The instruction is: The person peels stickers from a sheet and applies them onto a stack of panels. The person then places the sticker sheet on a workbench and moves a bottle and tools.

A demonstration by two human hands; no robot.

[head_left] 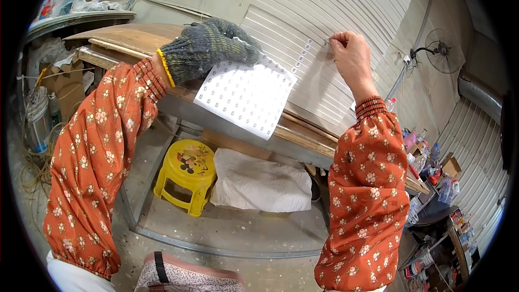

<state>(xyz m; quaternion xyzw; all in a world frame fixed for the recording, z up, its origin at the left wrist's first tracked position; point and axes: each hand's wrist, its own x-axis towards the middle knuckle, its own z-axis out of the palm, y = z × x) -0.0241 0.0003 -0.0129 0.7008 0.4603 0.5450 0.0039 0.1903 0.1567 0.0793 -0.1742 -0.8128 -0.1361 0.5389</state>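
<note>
My left hand, in a dark grey knit glove with a yellow cuff, grips the top edge of a white sheet of small round stickers. The sheet hangs over the near edge of the workbench. Long pale strips lie side by side on the bench, and a short row of round stickers crosses several of them. My bare right hand is just right of that row, thumb and forefinger pinched on what looks like one small sticker, mostly hidden by the fingertips.
Under the bench stand a yellow plastic stool and something covered by a white cloth. A wall fan is at the far right, above shelves of bottles and clutter. Cardboard and buckets crowd the left.
</note>
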